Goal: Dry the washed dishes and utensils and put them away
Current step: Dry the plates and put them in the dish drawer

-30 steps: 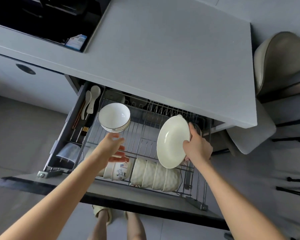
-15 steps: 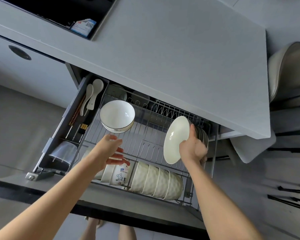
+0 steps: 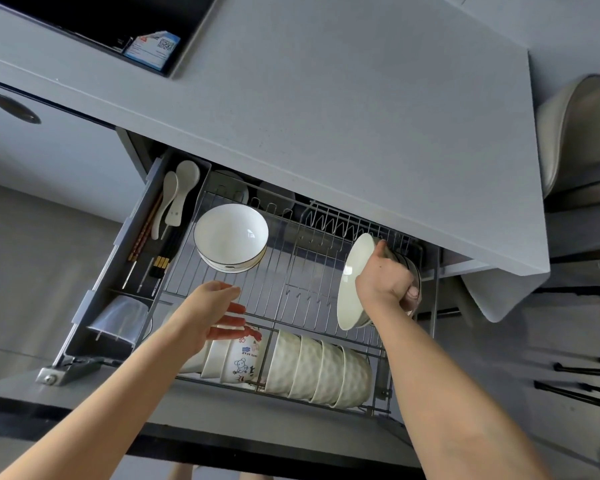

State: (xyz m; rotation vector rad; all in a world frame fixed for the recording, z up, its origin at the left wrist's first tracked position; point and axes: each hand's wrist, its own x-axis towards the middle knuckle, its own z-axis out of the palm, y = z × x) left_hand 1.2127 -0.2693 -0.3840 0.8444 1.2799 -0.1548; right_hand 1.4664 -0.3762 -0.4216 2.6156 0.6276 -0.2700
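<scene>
Put-away step: the right hand (image 3: 385,280) grips the plate (image 3: 352,271) on edge at the right slots of the rack (image 3: 309,268), while the left hand (image 3: 208,313) hovers slack-fingered and empty; the next move likely calls for seating the plate, then release.

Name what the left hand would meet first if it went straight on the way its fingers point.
Probably the white plate gripped by the right hand, though depth is unclear.

Glossy ceramic plate (image 3: 352,282) — shiny metal wire rack (image 3: 291,271), matt countertop (image 3: 326,116).
</scene>
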